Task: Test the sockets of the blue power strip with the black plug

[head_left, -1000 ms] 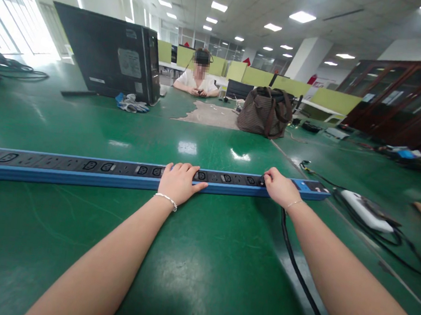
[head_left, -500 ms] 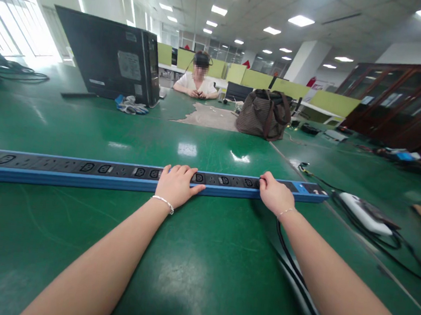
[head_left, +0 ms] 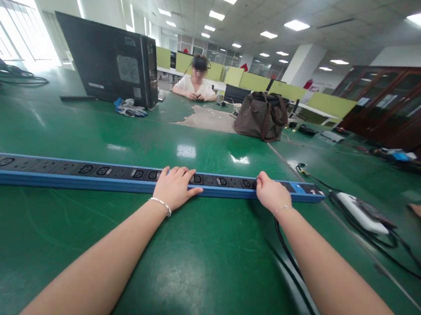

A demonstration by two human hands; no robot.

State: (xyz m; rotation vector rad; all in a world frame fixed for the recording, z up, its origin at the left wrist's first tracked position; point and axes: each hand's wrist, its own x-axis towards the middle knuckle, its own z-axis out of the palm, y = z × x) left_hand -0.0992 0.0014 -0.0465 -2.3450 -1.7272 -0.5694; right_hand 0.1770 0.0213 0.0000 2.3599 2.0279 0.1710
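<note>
Step in hand looks like seating or freeing connector at socket strip (head_left: 50, 182), lying across green table (head_left: 200, 256). Left hand (head_left: 174, 186) spread open on strip, bracing; right hand (head_left: 271, 194) closed, apparently gripping end of black cable (head_left: 280, 241), tip hidden. Next move calls for straight, steady force. Pale label (head_left: 128, 69) on black case (head_left: 93, 55) unreadable; no brand legible.

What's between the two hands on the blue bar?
Black sockets along the blue bar; the head view shows them between the left hand and right hand.
</note>
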